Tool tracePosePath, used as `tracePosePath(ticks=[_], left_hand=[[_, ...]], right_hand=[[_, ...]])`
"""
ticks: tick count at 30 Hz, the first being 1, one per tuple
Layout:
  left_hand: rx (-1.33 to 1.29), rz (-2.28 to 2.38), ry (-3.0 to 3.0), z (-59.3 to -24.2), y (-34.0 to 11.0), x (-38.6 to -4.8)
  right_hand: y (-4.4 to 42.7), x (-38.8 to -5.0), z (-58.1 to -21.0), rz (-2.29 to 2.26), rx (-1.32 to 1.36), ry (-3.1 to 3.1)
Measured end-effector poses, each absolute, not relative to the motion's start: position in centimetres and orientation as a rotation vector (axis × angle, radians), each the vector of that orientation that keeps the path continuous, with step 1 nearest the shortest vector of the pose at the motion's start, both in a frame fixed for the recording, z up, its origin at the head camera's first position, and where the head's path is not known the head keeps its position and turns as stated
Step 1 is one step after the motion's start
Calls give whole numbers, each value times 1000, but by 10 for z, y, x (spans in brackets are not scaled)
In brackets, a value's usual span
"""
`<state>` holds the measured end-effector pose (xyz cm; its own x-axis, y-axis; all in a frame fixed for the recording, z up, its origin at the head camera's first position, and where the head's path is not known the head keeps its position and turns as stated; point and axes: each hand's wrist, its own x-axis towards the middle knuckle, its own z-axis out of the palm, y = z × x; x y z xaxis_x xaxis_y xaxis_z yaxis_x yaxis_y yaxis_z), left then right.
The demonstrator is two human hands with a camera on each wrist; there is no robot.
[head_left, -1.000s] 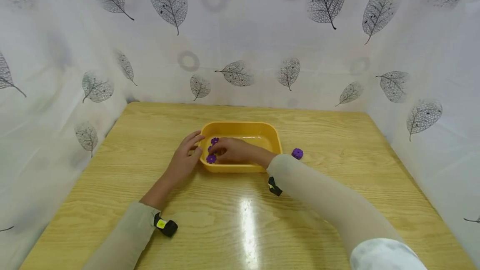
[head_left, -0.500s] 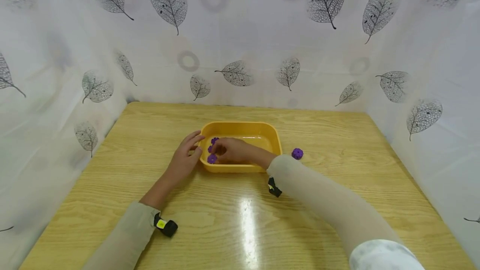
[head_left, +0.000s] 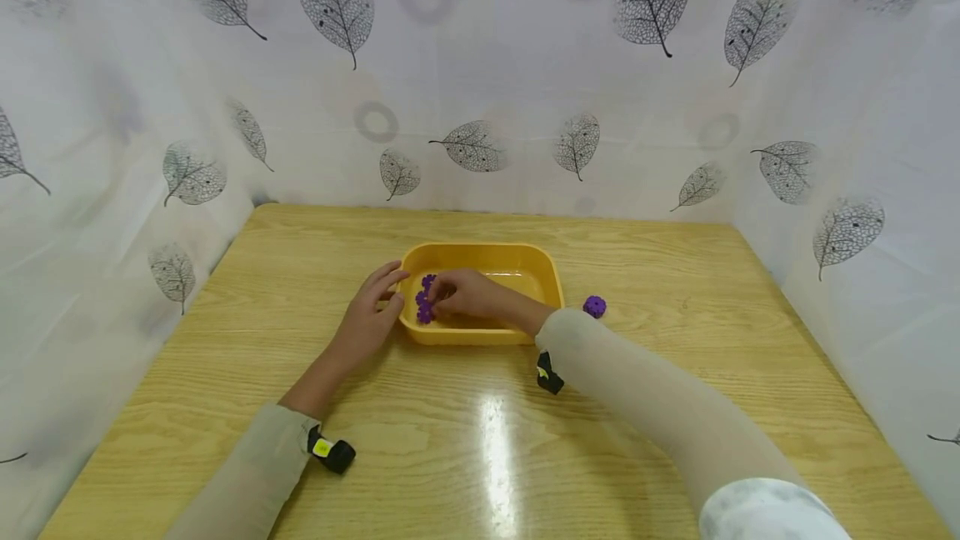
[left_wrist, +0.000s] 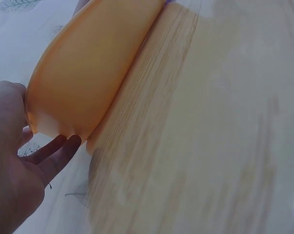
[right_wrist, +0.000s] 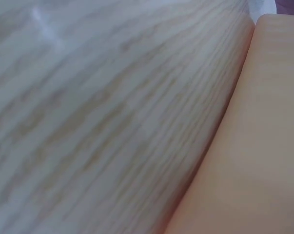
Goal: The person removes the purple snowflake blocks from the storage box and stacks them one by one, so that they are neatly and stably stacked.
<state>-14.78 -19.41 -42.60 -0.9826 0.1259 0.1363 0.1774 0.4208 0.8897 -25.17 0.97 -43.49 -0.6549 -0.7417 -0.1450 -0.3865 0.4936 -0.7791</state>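
Note:
A yellow plastic tray [head_left: 480,337] stands on the table. Purple flower-shaped discs [head_left: 427,282] lie at its left end, partly hidden by my fingers. Inside the tray, my right hand [head_left: 468,294] has thumb and forefinger close together at the nearest purple disc [head_left: 425,313], seemingly pinching its edge. My left hand [head_left: 367,315] rests against the tray's left end, fingers relaxed over the rim. In the left wrist view, fingertips of the left hand [left_wrist: 20,170] touch the tray's end wall [left_wrist: 83,73]. The right wrist view shows only the tray's side [right_wrist: 249,146] and tabletop, no hand.
Right of the tray, a small stack of purple flower-shaped discs [head_left: 595,307] sits on the wooden table [head_left: 420,440]. A white curtain with leaf prints [head_left: 480,65] encloses the table's back and sides.
My right fingers have shifted slightly and drawn closer together. The nearest purple disc has moved a little away from me, closer to the other discs. My left hand and the tray stay put.

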Motion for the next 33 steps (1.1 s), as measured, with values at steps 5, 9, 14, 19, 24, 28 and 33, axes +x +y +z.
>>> tracePosePath(ticks=[5, 9, 14, 19, 24, 28, 33], left_hand=[[-266, -1649, -2619, -425, -194, -147], [-278, -1645, -2598, -445, -199, -157], [-290, -1630, -2592, -444, -199, -156], [-292, -1628, -2588, -441, -198, -154], [-284, -1629, -2596, -442, -198, -155], [-274, -1633, -2600, -443, -199, -156], [-263, -1658, -2615, -428, -195, -149]], right_hand=[[9, -253, -436, -1025, -956, 2259], [10, -252, -433, -997, -960, 2267], [10, -250, -432, -1003, -931, 2254], [10, -249, -432, -993, -950, 2239], [9, -247, -432, -975, -973, 2234], [9, -247, -432, -965, -980, 2237], [9, -248, -433, -963, -976, 2234]])
